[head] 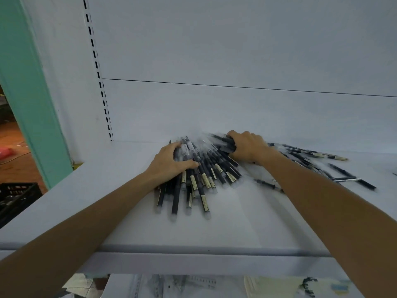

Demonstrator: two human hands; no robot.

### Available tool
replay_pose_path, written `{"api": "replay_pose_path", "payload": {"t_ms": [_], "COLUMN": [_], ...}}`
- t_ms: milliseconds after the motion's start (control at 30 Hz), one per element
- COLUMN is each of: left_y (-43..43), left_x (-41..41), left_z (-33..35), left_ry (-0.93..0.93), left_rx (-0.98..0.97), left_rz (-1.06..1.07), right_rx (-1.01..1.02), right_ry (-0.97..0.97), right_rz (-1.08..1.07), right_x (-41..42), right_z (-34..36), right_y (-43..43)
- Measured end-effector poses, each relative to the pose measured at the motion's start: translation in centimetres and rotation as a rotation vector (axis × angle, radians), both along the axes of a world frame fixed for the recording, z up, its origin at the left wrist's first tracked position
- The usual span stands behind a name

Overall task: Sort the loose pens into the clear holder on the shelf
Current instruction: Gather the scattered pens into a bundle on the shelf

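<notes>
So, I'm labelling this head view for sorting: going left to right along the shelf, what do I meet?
teal post → slotted strip → left hand → bunched pens → right hand → scattered pens

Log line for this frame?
left hand: grips pen pile; right hand: grips same pile; stray pens: on shelf, right; clear holder: not visible

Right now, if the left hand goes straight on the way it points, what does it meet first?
The pen pile: the left hand lies on it, thumb and fingers curled over its left edge. Beyond the pens, probably the right hand, gripping a bundle; depth is unclear.
</notes>
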State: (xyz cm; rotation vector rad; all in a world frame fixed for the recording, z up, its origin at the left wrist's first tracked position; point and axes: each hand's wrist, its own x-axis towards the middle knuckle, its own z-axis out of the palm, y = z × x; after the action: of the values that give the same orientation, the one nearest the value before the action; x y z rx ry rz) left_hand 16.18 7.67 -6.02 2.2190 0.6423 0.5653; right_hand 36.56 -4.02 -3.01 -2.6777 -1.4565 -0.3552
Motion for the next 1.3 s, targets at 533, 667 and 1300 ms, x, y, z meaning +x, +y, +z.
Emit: {"api": "replay_pose_path", "payload": {"t_ms": [533,667,1300], "left_y": [-0.7,-0.6,0.3], "left_x": [0.0,0.2,0.2], "left_z": [0.2,-0.1,-0.1], "left_ry": [-0.015,-0.029,-0.007], "left_rx": [-0.122,-0.092,-0.131], "left_rz": [0.079,0.06,0.15], "right_rx": [0.019,-0.022,-0.015], "right_ry": [0.256,0.263,0.234], "right_rz": [-0.152,-0.141,-0.134], "right_x": [-2.8,-0.3,0.6], "right_z": [-1.0,-1.9,-1.4], "right_y": [0.9,-0.9,0.5]}}
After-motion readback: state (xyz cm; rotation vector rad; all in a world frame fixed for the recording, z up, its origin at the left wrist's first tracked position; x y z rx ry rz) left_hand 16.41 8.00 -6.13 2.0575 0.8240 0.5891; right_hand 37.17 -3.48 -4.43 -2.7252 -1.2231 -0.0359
